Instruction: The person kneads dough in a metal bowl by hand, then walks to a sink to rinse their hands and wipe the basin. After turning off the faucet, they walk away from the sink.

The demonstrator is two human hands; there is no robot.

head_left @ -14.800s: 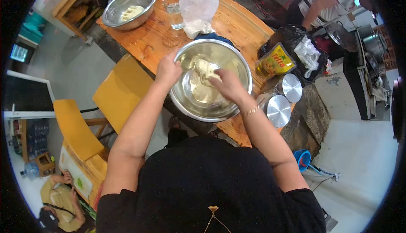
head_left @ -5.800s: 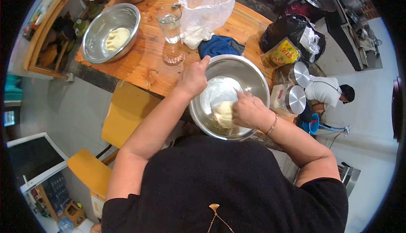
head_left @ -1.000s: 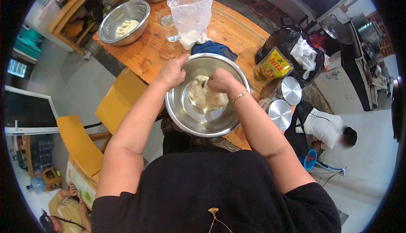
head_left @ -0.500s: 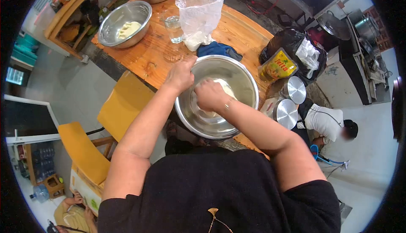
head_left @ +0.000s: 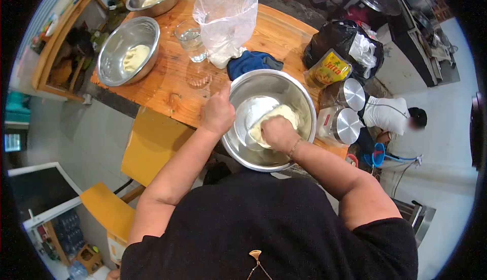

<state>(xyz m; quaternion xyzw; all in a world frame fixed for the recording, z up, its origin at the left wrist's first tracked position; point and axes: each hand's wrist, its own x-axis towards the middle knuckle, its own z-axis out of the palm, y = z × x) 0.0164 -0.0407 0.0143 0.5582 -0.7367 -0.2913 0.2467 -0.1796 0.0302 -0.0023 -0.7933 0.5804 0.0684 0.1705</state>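
A large steel mixing bowl stands at the near edge of the wooden table, right in front of me. My left hand is closed round its left rim, with the thumb up along the edge. Inside the bowl lies a lump of pale yellow dough, toward the right of the bottom. My right hand is closed in a fist and presses into this dough; its fingertips are hidden. Just beyond the bowl's far rim is a crumpled dark blue cloth.
Two steel bowls with dough stand at the far left. Near them are a glass of water and a clear plastic bag. Lidded jars, a yellow pouch and a black bag sit right. Another person crouches beyond.
My right fist has moved rightward within the bowl, and more of the dough shows around it. My left hand stays on the rim. The whole view has shifted a little.
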